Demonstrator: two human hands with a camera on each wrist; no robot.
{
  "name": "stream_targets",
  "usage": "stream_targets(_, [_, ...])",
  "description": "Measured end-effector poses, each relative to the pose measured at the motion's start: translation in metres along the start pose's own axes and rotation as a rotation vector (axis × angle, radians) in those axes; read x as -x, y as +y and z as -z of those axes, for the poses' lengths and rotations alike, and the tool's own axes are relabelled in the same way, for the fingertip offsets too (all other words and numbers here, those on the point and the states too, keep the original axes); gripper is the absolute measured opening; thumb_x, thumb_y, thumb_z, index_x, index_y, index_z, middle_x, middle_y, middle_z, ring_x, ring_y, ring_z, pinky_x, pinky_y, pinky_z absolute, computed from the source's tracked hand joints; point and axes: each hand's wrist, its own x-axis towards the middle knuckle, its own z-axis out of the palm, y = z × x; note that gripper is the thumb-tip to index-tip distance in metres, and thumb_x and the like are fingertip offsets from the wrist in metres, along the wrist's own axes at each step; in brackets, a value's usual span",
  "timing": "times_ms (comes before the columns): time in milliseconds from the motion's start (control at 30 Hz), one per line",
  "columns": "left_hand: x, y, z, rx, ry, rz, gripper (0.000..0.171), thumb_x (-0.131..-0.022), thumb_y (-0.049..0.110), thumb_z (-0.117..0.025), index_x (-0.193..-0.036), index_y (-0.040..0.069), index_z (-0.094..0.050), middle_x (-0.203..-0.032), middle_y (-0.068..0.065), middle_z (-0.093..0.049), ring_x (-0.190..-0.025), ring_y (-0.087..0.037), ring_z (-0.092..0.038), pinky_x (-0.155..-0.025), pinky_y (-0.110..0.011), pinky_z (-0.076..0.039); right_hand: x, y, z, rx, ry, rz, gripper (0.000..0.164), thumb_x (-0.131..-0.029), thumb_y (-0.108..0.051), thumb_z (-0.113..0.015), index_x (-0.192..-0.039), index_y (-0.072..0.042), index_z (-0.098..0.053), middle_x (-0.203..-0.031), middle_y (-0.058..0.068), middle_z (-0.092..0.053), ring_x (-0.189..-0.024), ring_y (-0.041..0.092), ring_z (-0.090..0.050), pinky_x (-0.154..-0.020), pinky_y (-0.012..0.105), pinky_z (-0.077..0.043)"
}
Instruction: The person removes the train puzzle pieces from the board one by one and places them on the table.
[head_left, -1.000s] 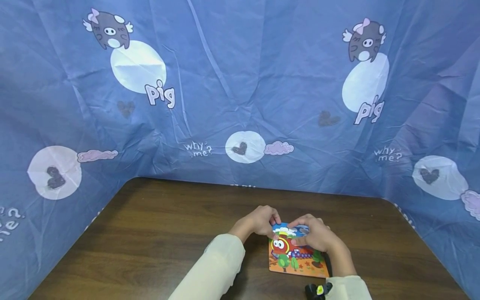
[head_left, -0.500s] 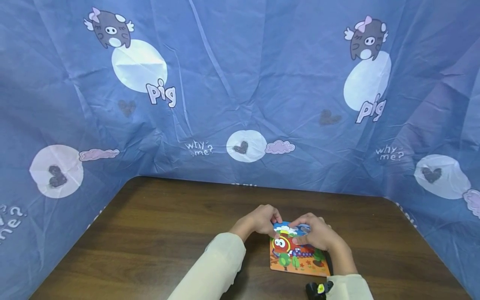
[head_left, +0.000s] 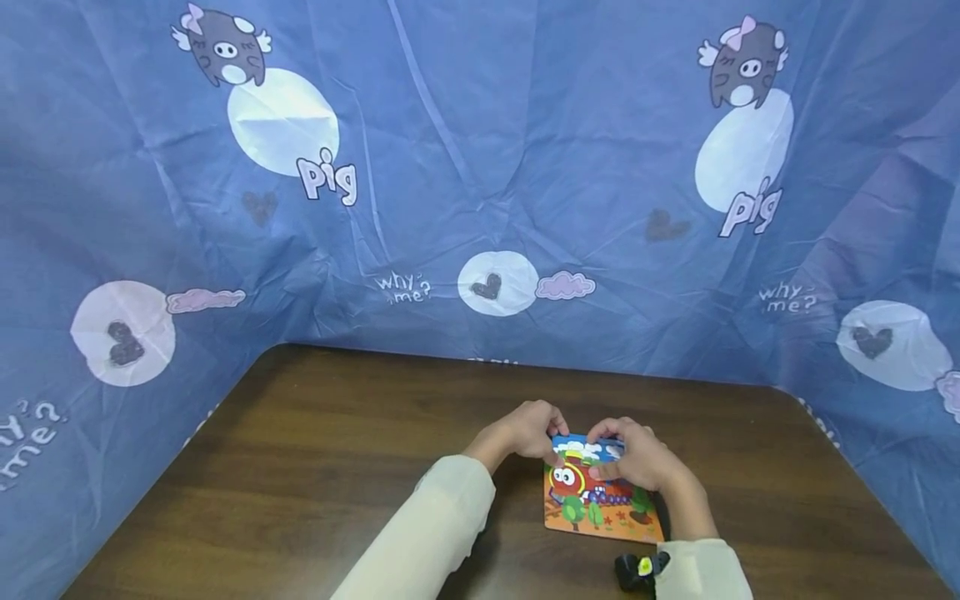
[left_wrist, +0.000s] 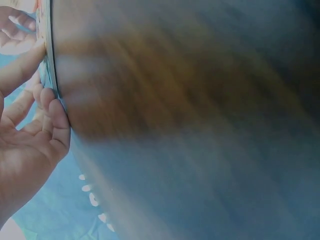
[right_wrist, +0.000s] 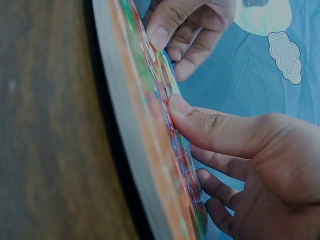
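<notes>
A square jigsaw puzzle [head_left: 615, 520] lies on the wooden table, its picture showing a red train with big eyes, trees and clouds. My left hand [head_left: 528, 429] grips its upper left corner, thumb on the picture and fingers at the top edge. My right hand [head_left: 643, 457] holds the upper right part, thumb pressing the printed face and the other fingers bent over it. From the right wrist, the puzzle's face [right_wrist: 145, 100] appears edge-on, with slight seams under the right thumb [right_wrist: 192, 112]. The left wrist view shows the puzzle's edge [left_wrist: 48, 30] beside the left fingers. Some fingertips are hidden.
The brown wooden table [head_left: 337, 467] stretches left and behind the hands. A blue curtain [head_left: 420, 208] with pig prints encloses its back and sides. A small black device [head_left: 633, 573] with a yellow mark sits by the right sleeve.
The head view has tilted slightly, so everything sits higher in the frame. Right fingertips have shifted a little on the puzzle, showing more of the clouds. The left hand keeps its hold.
</notes>
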Motion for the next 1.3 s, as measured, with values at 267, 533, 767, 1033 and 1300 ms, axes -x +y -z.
stream_targets(267, [-0.003, 0.000, -0.001, 0.036, -0.012, -0.004, 0.031, -0.076, 0.012, -0.092, -0.100, 0.012, -0.071, -0.092, 0.003, -0.062, -0.086, -0.011, -0.055, -0.083, -0.027, -0.051, 0.001, 0.003, 0.000, 0.007, -0.001, 0.003, 0.031, -0.079, -0.019, -0.090, -0.105, -0.021, -0.072, -0.125, 0.010, -0.060, -0.117, 0.037, -0.048, -0.093, 0.063, -0.043])
stream_targets(533, [-0.004, -0.001, 0.000, 0.060, -0.002, -0.020, 0.033, -0.075, 0.009, -0.092, -0.097, 0.012, -0.069, -0.091, 0.003, -0.061, -0.086, -0.012, -0.054, -0.082, -0.027, -0.049, 0.000, 0.001, 0.002, 0.018, -0.002, -0.020, 0.032, -0.078, -0.020, -0.091, -0.105, -0.021, -0.073, -0.129, 0.012, -0.059, -0.120, 0.040, -0.047, -0.095, 0.065, -0.042])
stream_targets(767, [0.000, -0.002, 0.006, 0.140, -0.003, -0.034, 0.023, -0.082, -0.003, -0.082, -0.094, 0.010, -0.067, -0.089, -0.001, -0.063, -0.082, -0.012, -0.056, -0.077, -0.028, -0.049, -0.001, 0.002, 0.001, 0.000, -0.003, -0.029, 0.030, -0.079, -0.022, -0.090, -0.103, -0.021, -0.073, -0.129, 0.012, -0.059, -0.121, 0.039, -0.048, -0.097, 0.065, -0.041])
stream_targets(1033, [0.007, -0.008, 0.015, 0.357, -0.018, -0.024, 0.015, -0.088, -0.010, -0.070, -0.099, 0.000, -0.069, -0.088, -0.008, -0.064, -0.076, -0.015, -0.056, -0.066, -0.028, -0.049, 0.000, 0.002, 0.001, -0.010, -0.004, -0.039, 0.031, -0.078, -0.022, -0.091, -0.104, -0.021, -0.073, -0.128, 0.012, -0.059, -0.121, 0.038, -0.048, -0.099, 0.065, -0.040])
stream_targets(1300, [0.015, -0.020, 0.031, 0.510, -0.004, -0.003, 0.017, -0.086, -0.013, -0.067, -0.099, -0.003, -0.068, -0.090, -0.015, -0.063, -0.072, -0.018, -0.059, -0.066, -0.031, -0.055, -0.001, 0.001, -0.001, -0.010, -0.001, -0.056, 0.030, -0.079, -0.023, -0.090, -0.103, -0.022, -0.073, -0.128, 0.011, -0.059, -0.120, 0.037, -0.048, -0.098, 0.065, -0.040])
